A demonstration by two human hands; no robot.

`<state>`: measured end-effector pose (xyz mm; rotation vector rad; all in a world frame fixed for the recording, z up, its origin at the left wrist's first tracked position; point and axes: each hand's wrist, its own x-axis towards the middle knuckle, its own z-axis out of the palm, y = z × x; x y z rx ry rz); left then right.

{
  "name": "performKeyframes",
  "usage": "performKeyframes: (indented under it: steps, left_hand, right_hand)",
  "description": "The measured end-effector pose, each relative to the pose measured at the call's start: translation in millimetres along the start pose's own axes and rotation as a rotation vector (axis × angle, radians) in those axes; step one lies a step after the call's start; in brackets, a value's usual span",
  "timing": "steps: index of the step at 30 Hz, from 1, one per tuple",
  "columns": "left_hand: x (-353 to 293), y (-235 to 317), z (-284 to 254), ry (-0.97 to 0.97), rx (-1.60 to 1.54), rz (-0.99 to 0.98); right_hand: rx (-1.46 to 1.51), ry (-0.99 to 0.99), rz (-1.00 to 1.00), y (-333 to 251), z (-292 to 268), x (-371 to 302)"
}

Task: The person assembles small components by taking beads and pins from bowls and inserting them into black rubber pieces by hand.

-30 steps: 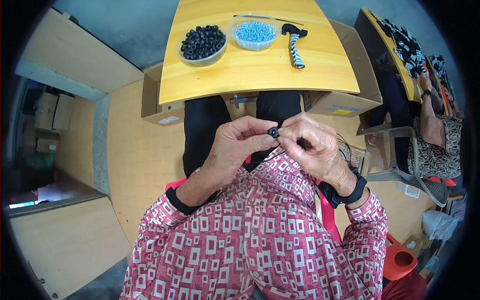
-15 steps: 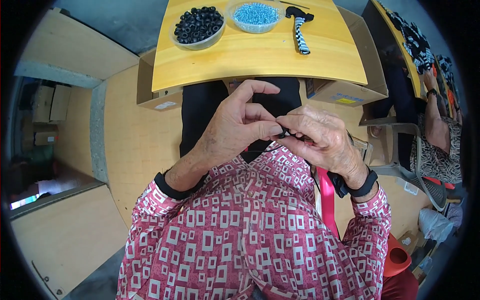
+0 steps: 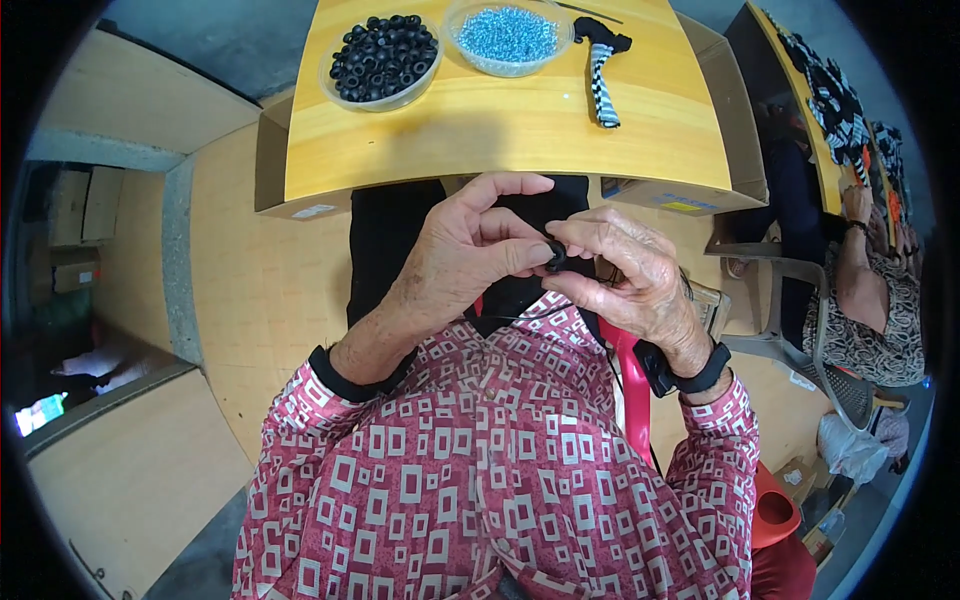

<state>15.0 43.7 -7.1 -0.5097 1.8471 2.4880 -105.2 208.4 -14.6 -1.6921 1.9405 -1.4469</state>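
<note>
In front of my chest, both hands meet at a small round black piece [image 3: 556, 256], much like the black rings in the tub. My left hand [image 3: 462, 245] pinches its left side near the thumb tip, with the index finger curved out above. From the other side, the bent index finger and thumb of my right hand [image 3: 640, 275] close around the same piece. A thin dark strand passes below the hands; where it ends I cannot make out. Beyond them on the yellow table [image 3: 480, 150] stands a clear tub of black rings [image 3: 385, 60].
Beside that tub is a bowl of blue beads [image 3: 507, 38]. A black-and-white striped fabric piece with a black end [image 3: 602, 85] lies to its right. Cardboard boxes [image 3: 735, 120] flank the table. At far right, another person's arm [image 3: 860, 260] reaches to a second table, near a grey chair [image 3: 800, 340].
My right index finger and thumb have spread a little, so the black piece shows more plainly. The view has shifted slightly; my left hand keeps its pinch.
</note>
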Motion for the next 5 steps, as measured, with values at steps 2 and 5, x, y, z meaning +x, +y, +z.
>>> performKeyframes:
  steps: [2,5]
  left_hand:
    - [3.9,2.2,1.8,-0.026,0.018,0.01]
    - [8.5,8.1,3.5,-0.047,0.02,0.012]
  right_hand:
    - [0.014,-0.01,0.032,0.0,-3.3,0.1]
    - [0.023,-0.069,0.082,0.7,-10.0,-0.2]
